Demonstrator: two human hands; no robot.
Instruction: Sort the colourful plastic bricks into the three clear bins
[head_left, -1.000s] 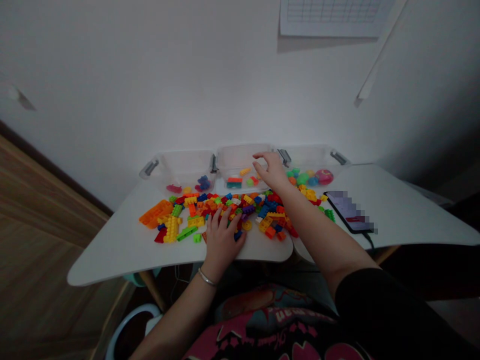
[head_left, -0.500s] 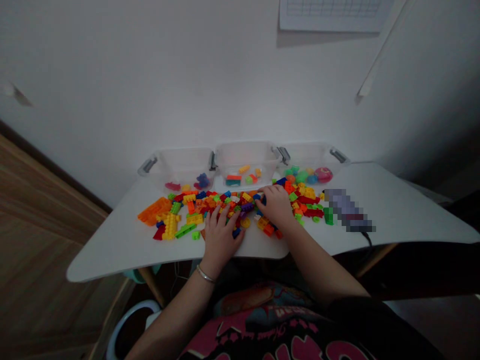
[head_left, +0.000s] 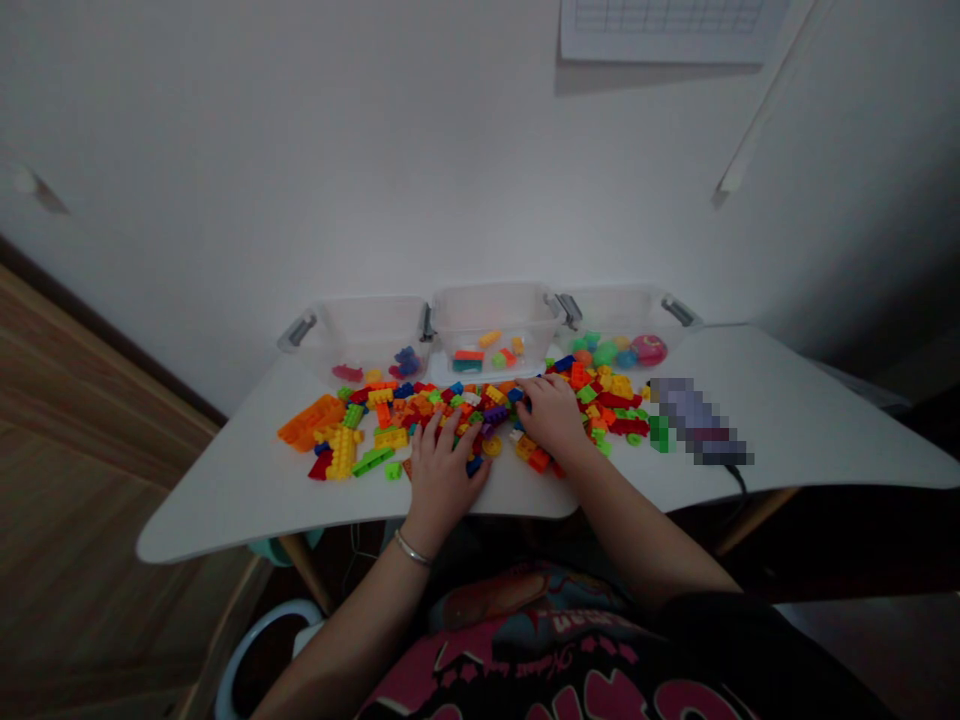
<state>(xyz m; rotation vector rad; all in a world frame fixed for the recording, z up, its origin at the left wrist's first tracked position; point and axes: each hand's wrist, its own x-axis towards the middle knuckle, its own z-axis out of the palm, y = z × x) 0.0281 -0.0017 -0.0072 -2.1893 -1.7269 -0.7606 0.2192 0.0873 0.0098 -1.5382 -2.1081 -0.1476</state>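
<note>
My left hand (head_left: 442,472) lies palm down on the near middle of a pile of coloured toy building bricks, fingers spread. A blue brick (head_left: 474,466) shows beside its thumb. My right hand (head_left: 556,415) rests on the pile further right, its fingers bent and thumb apart from them. Dark blue shows in the gap there, but I see no firm grip on it. Between the two hands sit a purple brick (head_left: 495,414) and a round yellow piece (head_left: 492,447). Orange bricks (head_left: 537,459) lie just below my right hand. Bricks under both palms are hidden.
Three clear plastic boxes stand along the wall: a left box (head_left: 367,315) and a middle box (head_left: 495,300) with a few pieces, and a right box (head_left: 622,305) with colourful rounded toys. A pixelated object (head_left: 694,420) with a cable lies right on the white table (head_left: 817,440).
The view has shifted very slightly. My right hand has moved a touch over the bricks; my left hand stays in place.
</note>
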